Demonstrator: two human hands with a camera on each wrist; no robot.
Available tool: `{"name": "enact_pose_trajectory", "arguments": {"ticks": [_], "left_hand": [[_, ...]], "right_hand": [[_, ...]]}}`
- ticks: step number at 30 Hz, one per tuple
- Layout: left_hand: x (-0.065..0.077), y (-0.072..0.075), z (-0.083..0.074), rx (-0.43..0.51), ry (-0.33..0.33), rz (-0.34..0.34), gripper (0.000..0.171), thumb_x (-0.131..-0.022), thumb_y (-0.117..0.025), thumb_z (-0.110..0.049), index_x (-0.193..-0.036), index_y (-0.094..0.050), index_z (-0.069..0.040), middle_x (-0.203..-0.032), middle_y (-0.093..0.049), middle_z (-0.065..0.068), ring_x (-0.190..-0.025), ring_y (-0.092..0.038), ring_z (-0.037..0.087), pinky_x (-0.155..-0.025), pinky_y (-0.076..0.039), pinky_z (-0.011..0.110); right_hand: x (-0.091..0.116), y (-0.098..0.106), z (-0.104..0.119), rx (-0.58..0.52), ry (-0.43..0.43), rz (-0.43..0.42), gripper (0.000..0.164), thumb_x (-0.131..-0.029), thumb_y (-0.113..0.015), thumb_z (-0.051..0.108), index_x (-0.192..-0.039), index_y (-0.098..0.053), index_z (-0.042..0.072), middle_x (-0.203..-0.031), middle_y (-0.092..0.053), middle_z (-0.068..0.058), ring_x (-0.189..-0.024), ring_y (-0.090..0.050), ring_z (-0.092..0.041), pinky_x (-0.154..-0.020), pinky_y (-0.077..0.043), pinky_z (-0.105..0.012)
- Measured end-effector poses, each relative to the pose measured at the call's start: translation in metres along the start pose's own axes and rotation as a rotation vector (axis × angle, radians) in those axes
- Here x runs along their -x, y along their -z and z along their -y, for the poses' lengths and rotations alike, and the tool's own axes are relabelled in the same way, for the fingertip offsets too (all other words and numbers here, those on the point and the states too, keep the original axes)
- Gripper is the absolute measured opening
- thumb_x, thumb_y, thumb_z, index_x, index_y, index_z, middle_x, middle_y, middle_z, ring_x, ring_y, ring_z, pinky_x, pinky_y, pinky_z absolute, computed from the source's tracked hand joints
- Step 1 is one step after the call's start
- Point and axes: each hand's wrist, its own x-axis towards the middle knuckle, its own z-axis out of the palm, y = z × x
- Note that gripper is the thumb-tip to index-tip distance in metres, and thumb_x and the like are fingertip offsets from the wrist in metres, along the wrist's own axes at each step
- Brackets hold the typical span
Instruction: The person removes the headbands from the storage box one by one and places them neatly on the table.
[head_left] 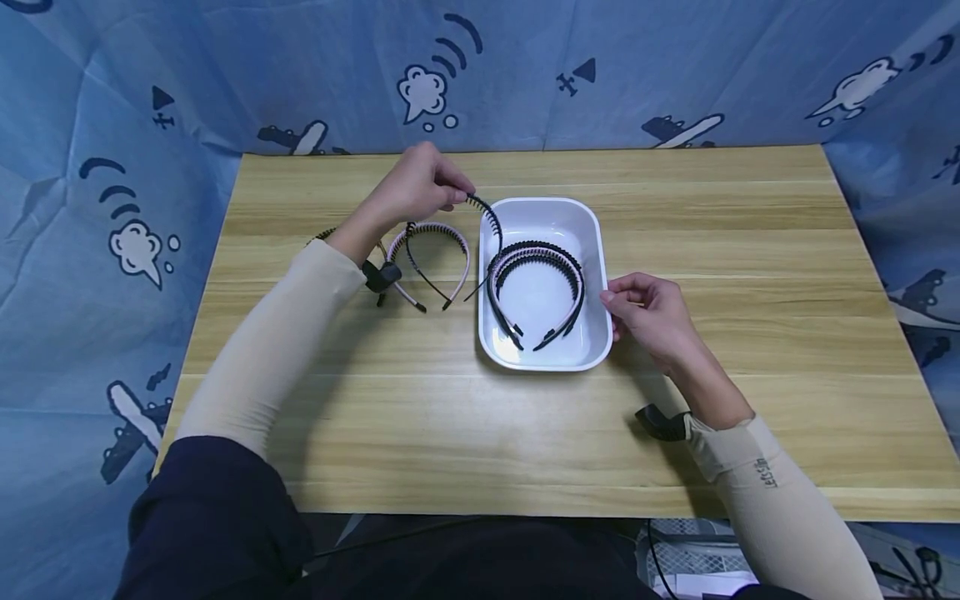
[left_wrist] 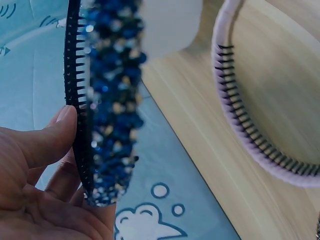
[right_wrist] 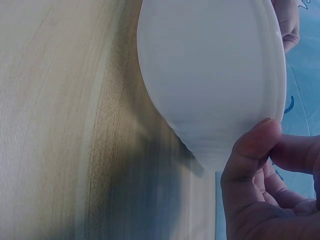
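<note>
My left hand (head_left: 423,183) pinches a dark headband (head_left: 492,221) by its curved top, above the left rim of a white tray (head_left: 536,321). In the left wrist view that headband (left_wrist: 112,100) shows blue glittery beads and a row of black comb teeth, with the thumb against its toothed edge. My right hand (head_left: 651,312) grips the tray's right rim between thumb and fingers. Inside the tray, several black headbands (head_left: 566,254) and a pink one lie nested together, their ends toward me.
Left of the tray, a pink toothed headband (head_left: 467,254) and thinner dark ones lie on the wooden table (head_left: 405,417), partly hidden by my left wrist. A patterned blue cloth (head_left: 510,75) hangs behind the table. Below its front edge are a basket (head_left: 690,550) and scissors (head_left: 926,567).
</note>
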Motion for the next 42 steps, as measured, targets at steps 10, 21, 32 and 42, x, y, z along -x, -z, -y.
{"name": "enact_pose_trajectory", "arguments": {"ticks": [10, 21, 32, 42], "left_hand": [[0.008, 0.012, 0.021, -0.019, 0.037, -0.020, 0.025, -0.104, -0.063, -0.007, -0.124, -0.077, -0.004, -0.132, -0.075, 0.015, -0.111, -0.076, 0.033, -0.086, -0.059, 0.031], [0.017, 0.020, 0.044, 0.020, 0.087, -0.047, 0.024, -0.103, -0.064, -0.005, -0.124, -0.077, -0.002, -0.133, -0.073, 0.018, -0.113, -0.075, 0.038, -0.099, -0.060, 0.042], [0.025, 0.027, 0.067, 0.118, 0.139, -0.062, 0.027, -0.104, -0.062, -0.002, -0.127, -0.073, 0.002, -0.138, -0.069, 0.022, -0.118, -0.072, 0.039, -0.104, -0.059, 0.045], [0.035, 0.039, 0.085, 0.166, 0.196, -0.100, 0.029, -0.104, -0.064, -0.008, -0.130, -0.072, 0.001, -0.139, -0.067, 0.022, -0.093, -0.075, 0.010, -0.100, -0.061, 0.035]], "right_hand": [[0.000, 0.000, 0.000, -0.020, -0.004, 0.002, 0.015, -0.103, -0.063, 0.004, -0.112, -0.059, -0.007, -0.073, -0.067, 0.009, -0.056, -0.059, -0.007, -0.052, -0.054, -0.022], [-0.001, 0.000, 0.000, -0.014, -0.009, 0.002, 0.016, -0.103, -0.063, 0.004, -0.113, -0.059, -0.007, -0.074, -0.067, 0.010, -0.056, -0.059, -0.007, -0.052, -0.054, -0.023], [0.000, 0.000, 0.000, -0.015, -0.008, 0.001, 0.017, -0.103, -0.063, 0.005, -0.114, -0.059, -0.008, -0.074, -0.068, 0.010, -0.056, -0.059, -0.007, -0.052, -0.054, -0.023], [0.000, 0.000, 0.001, -0.025, -0.013, 0.001, 0.019, -0.103, -0.064, 0.004, -0.115, -0.059, -0.009, -0.075, -0.069, 0.008, -0.056, -0.060, -0.007, -0.052, -0.054, -0.022]]}}
